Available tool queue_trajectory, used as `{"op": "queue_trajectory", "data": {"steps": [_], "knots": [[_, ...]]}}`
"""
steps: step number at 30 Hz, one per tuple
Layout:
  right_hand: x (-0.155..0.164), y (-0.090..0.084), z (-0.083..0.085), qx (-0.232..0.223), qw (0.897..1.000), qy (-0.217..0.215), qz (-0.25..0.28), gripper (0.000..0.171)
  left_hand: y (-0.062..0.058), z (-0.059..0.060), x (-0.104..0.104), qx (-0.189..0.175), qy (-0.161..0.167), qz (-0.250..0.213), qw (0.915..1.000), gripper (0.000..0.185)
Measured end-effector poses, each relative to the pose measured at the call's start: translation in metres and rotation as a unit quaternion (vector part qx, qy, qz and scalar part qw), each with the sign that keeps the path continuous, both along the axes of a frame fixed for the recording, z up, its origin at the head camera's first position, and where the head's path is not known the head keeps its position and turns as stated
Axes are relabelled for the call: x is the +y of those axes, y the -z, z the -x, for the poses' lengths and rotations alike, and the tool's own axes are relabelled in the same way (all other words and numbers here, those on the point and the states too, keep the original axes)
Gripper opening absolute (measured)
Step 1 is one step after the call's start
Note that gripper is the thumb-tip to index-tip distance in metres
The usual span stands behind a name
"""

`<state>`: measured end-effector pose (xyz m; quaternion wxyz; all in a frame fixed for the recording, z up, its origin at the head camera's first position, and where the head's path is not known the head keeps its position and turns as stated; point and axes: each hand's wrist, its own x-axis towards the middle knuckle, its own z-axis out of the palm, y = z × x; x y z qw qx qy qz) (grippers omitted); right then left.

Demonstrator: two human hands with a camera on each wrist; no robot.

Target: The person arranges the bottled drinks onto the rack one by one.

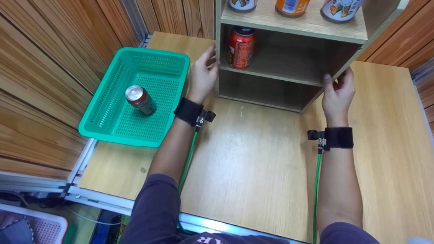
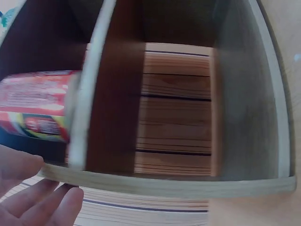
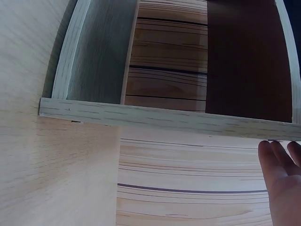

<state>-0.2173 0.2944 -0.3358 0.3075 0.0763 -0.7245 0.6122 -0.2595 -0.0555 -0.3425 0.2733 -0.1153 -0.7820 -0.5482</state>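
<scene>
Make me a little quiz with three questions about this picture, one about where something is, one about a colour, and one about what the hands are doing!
1. Where is the lying can?
A. in the basket
B. on the top shelf
C. on the floor

2. What colour is the basket?
A. yellow
B. green
C. black

3. What are the two hands doing?
A. lifting a can
B. resting flat on the table
C. touching the two sides of the shelf unit

Answers:
1. A, the can lies on its side on the basket's floor.
2. B, its plastic mesh is green in the head view.
3. C, the left hand is at the unit's left panel and the right hand at its right panel, neither holding a can; another red can stands upright inside on the middle shelf.
</scene>
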Motion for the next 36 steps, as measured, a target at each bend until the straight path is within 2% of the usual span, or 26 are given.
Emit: {"op": "queue_trajectory", "data": {"steps": [5,10,14,18,21,24,25,28,31,33,36], "knots": [[-0.002,0.003,0.003,0.011,1.0,0.009,0.003,0.043,-0.016,-0.02,-0.009,0.038,-0.005,-0.002,0.9993,0.032],[-0.002,0.003,0.005,0.016,1.0,0.004,0.007,0.043,-0.036,-0.045,-0.019,0.077,-0.005,0.012,0.997,0.027],[-0.003,0.004,0.006,0.01,1.0,-0.003,0.007,0.044,-0.056,-0.074,-0.028,0.114,-0.017,0.035,0.9927,0.025],[-0.002,0.005,0.006,0.002,1.0,-0.002,0.006,0.045,-0.073,-0.104,-0.043,0.137,-0.045,0.053,0.9881,0.023],[-0.002,0.005,0.004,0.001,1.0,0.006,0.003,0.044,-0.074,-0.12,-0.06,0.154,-0.074,0.064,0.9832,0.022],[-0.001,0.006,0.002,-0.003,1.0,0.013,-0.001,0.045,-0.068,-0.133,-0.081,0.152,-0.109,0.07,0.9799,0.023],[-0.001,0.006,0.002,-0.005,1.0,0.014,0.0,0.045,-0.064,-0.137,-0.089,0.14,-0.123,0.07,0.98,0.023],[-0.001,0.006,0.002,-0.01,1.0,0.013,0.006,0.045,-0.05,-0.145,-0.113,0.074,-0.166,0.081,0.9799,0.027],[-0.002,0.004,0.003,-0.014,1.0,0.012,0.007,0.045,-0.036,-0.149,-0.135,-0.011,-0.2,0.123,0.9719,0.034],[-0.002,0.004,0.004,-0.016,1.0,0.012,0.007,0.046,-0.028,-0.15,-0.147,-0.058,-0.209,0.159,0.9632,0.04],[-0.002,0.005,0.004,-0.02,1.0,0.012,0.005,0.046,-0.019,-0.149,-0.162,-0.121,-0.195,0.193,0.954,0.049]]}}
